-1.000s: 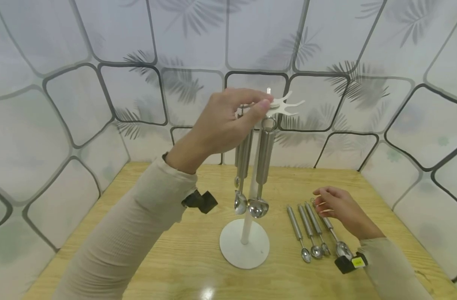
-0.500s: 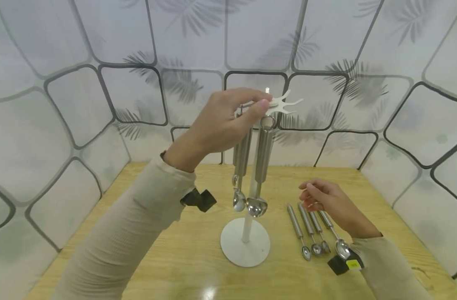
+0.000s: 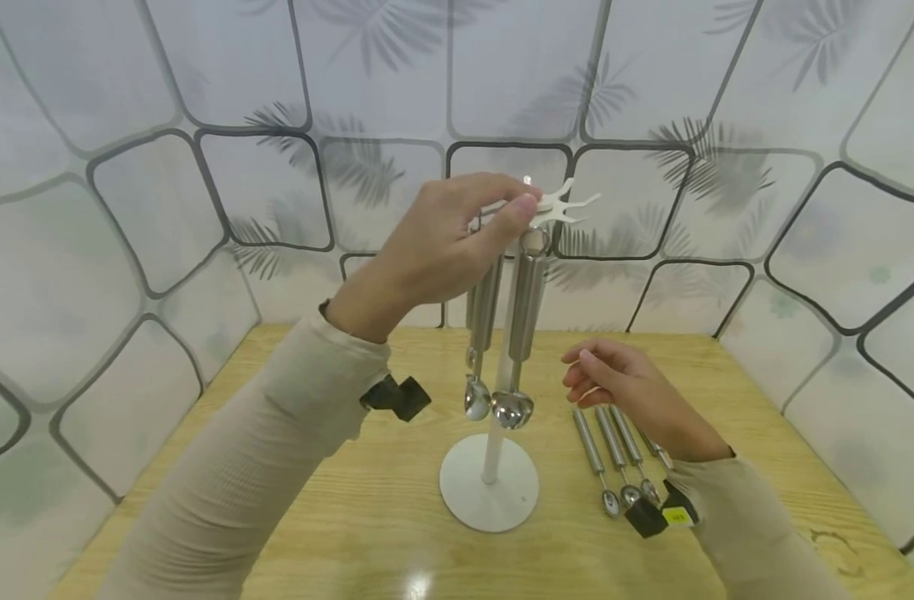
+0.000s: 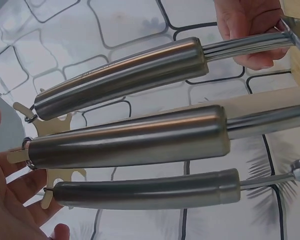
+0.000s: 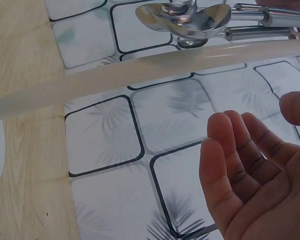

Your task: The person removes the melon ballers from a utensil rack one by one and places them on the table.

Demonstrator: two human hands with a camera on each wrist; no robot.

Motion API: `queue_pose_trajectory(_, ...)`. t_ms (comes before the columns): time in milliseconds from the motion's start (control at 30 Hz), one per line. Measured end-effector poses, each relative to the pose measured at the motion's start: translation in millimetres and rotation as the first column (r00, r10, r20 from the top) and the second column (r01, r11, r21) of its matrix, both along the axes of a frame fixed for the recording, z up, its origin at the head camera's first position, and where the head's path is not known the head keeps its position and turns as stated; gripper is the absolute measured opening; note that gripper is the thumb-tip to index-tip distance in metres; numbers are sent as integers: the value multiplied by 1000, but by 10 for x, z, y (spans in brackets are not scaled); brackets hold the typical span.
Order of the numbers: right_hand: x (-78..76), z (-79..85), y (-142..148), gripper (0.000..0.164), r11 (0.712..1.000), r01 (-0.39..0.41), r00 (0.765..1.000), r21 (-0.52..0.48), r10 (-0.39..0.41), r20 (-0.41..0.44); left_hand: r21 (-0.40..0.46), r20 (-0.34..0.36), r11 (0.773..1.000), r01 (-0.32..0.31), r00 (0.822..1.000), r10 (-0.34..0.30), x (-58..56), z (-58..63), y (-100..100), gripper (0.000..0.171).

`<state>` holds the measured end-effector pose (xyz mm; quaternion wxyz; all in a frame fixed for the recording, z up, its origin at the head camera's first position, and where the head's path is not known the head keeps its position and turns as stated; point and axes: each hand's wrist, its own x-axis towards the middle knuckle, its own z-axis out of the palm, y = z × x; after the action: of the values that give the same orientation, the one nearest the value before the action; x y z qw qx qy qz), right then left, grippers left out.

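A white stand (image 3: 489, 487) with a round base and a pole carries a hook crown (image 3: 572, 204) at its top. My left hand (image 3: 520, 204) pinches that crown between thumb and fingers. Steel measuring spoons (image 3: 527, 304) hang from the hooks by rings; the left wrist view shows three handles (image 4: 130, 137) beside the crown (image 4: 57, 175). My right hand (image 3: 587, 375) hovers open just right of the hanging bowls (image 3: 512, 410), holding nothing. Its palm (image 5: 255, 175) faces the pole (image 5: 140, 75) in the right wrist view.
Several more steel spoons (image 3: 599, 454) lie side by side on the wooden table (image 3: 337, 500), partly under my right wrist. Patterned white walls (image 3: 164, 208) close in the table on the left, back and right.
My right hand has lifted off the spoons lying on the table and moved left and up toward the hanging spoons, with its fingers opened. The left hand stays on the crown.
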<state>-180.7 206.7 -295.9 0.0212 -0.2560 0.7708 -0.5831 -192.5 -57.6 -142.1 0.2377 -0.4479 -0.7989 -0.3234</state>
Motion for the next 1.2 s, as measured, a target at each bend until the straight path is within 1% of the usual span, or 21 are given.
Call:
queue_pose_trajectory(167, 8, 7, -79, 27, 999, -42, 999, -23, 42, -6, -3, 1, 1000, -8, 1000, 8, 2, -25, -12, 36)
queue_pose_trajectory(267, 10, 10, -120, 27, 998, -62, 998, -16, 62, -12, 1, -11, 1000, -10, 1000, 10, -1, -42, -19, 35)
queue_pose_trajectory(400, 9, 59, -160, 31, 999, -48, 998, 4, 48, -35, 24, -46, 1000, 2, 999, 0, -26, -38, -7, 34)
queue_pose_trajectory(467, 6, 94, -177, 33, 999, -43, 998, 11, 44, -41, 25, -58, 1000, -2, 998, 4, -33, -29, -1, 35)
queue_pose_trajectory(633, -9, 164, -226, 30, 998, -63, 997, -5, 63, -54, 11, -53, 1000, -22, 998, 22, -25, 0, -4, 35)
queue_pose_trajectory(733, -27, 183, -251, 26, 994, -107, 990, -22, 104, -92, 14, -44, 1000, -23, 999, 24, -22, 6, -4, 35)
queue_pose_trajectory(867, -34, 204, -288, 27, 984, -173, 977, -28, 168, -130, 24, -34, 999, -22, 999, 23, -24, 1, 2, 35)
queue_pose_trajectory(1100, 19, 256, -358, 30, 984, -177, 978, -15, 174, -118, 51, -38, 999, -10, 999, 12, -39, -18, 10, 33)
queue_pose_trajectory(1200, 27, 275, -378, 32, 982, -191, 973, -1, 189, -131, 48, -36, 999, -8, 999, 10, -40, -20, 8, 33)
